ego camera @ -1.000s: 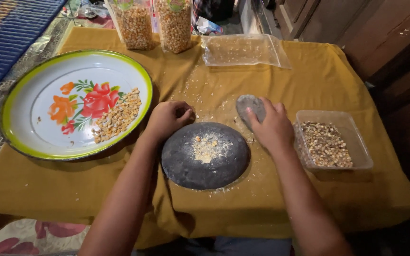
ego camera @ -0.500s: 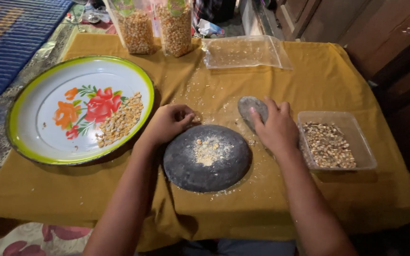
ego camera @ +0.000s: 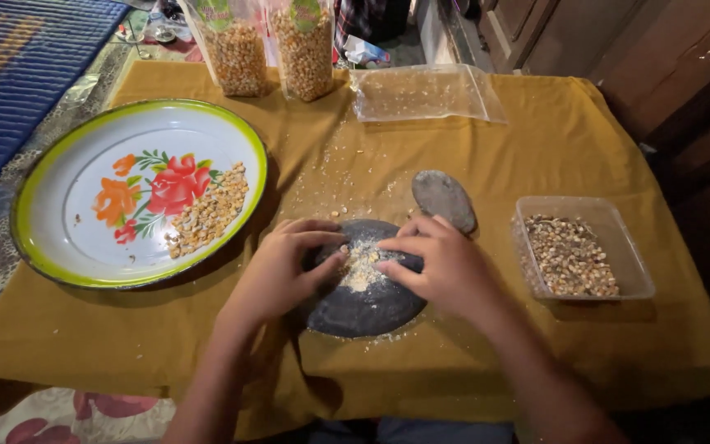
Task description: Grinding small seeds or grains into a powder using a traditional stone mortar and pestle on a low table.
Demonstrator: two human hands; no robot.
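Note:
A dark round grinding stone lies on the mustard cloth in front of me, with pale crushed grain heaped on it. My left hand and my right hand rest on the stone from either side, fingertips touching the crushed grain between them. A smaller grey hand stone lies free on the cloth just beyond my right hand. Neither hand grips anything that I can see.
A large flowered enamel plate with a heap of kernels sits left. A clear tub of kernels stands right. Two kernel bags and a flat plastic bag lie at the back. Crumbs dot the cloth.
My right hand has left the small grey stone and moved onto the grinding stone. My left hand has slid from the stone's far edge onto the crushed grain.

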